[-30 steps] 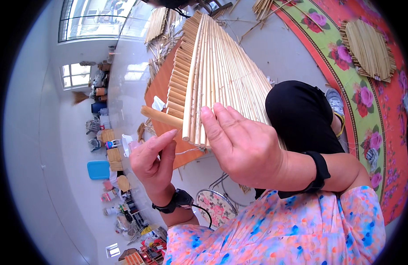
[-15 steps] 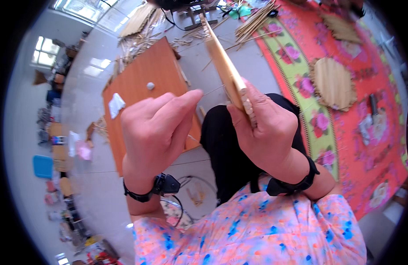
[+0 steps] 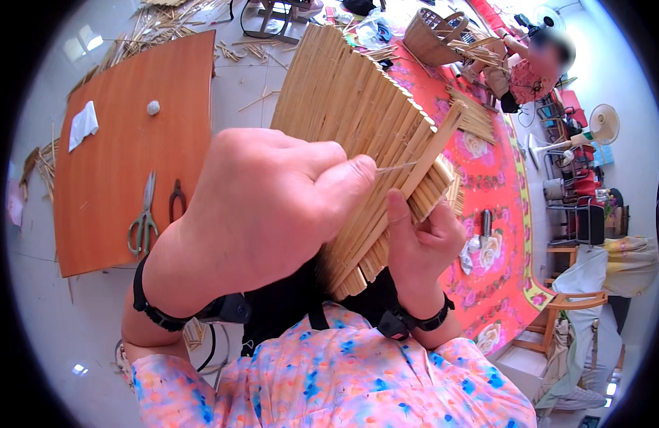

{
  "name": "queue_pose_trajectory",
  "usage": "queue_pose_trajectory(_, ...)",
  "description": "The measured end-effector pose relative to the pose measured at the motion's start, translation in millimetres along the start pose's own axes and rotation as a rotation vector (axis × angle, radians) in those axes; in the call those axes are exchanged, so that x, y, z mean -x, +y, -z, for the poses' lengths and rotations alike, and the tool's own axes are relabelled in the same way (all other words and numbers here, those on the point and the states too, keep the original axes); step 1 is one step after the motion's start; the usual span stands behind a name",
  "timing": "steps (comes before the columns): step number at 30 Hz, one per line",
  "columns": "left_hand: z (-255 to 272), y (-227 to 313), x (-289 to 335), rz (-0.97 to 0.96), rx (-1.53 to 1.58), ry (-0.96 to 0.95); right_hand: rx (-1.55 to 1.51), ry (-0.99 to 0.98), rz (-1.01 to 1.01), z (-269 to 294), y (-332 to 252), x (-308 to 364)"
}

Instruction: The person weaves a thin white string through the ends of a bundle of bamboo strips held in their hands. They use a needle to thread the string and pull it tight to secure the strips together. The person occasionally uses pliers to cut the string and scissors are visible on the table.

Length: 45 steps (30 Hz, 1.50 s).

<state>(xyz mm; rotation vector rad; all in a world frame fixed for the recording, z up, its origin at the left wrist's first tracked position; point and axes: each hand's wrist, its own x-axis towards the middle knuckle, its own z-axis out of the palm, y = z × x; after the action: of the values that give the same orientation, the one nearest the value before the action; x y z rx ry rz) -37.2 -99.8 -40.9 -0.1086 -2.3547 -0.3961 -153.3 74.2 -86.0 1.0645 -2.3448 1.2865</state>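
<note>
Across my lap stands a tilted mat of pale stalks (image 3: 343, 107), bound side by side, with evenly cut ends along its right edge. My right hand (image 3: 423, 239) grips its near right edge, thumb on the face and fingers behind. A flat pale strip (image 3: 438, 146) lies slantwise over the stalks by that thumb. My left hand (image 3: 279, 189) is closed in a pinch above the mat. From its fingertips a thin thread (image 3: 395, 168) runs taut to the strip; whether a needle is in the fingers is hidden.
On the brown board (image 3: 129, 207) at left lie scissors (image 3: 143, 221), pliers (image 3: 176, 201), a white ball (image 3: 153, 108) and a white cloth (image 3: 83, 126). A red floral cloth (image 3: 500, 285) covers the right floor. Beyond are a wicker basket (image 3: 433, 39), another person (image 3: 533, 78) and a fan (image 3: 602, 125).
The view has swung right. The mat has turned from edge-on to show its broad face. My left hand has come across in front of it, still pinching the thread; my right hand keeps its grip.
</note>
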Motion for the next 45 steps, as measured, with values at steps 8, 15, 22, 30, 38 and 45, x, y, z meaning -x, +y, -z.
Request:
queue_pose_trajectory(8, -7.9, -5.3, 3.1, -0.018, 0.013, 0.027, -0.07, -0.049, -0.069, -1.7, 8.4, 8.4)
queue_pose_trajectory(15, -9.3, -8.7, 2.2, -0.012, 0.001, 0.009, -0.175, -0.078, -0.113, -3.3, 2.8, 7.2)
queue_pose_trajectory(22, -9.0, -6.8, 2.6, -0.006, -0.019, 0.005, -0.173, -0.005, -0.038, -7.4, 9.6, 5.9)
queue_pose_trajectory(30, -8.7, -5.9, 2.0, -0.014, -0.016, 0.011, -0.222, -0.089, -0.085, -3.0, -3.8, 4.3)
queue_pose_trajectory(38, -6.5, -4.7, 1.5, -0.016, -0.039, 0.0, -0.167, -0.07, -0.069, -3.5, 0.9, 6.6)
queue_pose_trajectory(45, -6.4, -5.0, 1.3, -0.012, -0.03, -0.004, -0.198, -0.06, -0.041, -4.4, 1.3, 5.7)
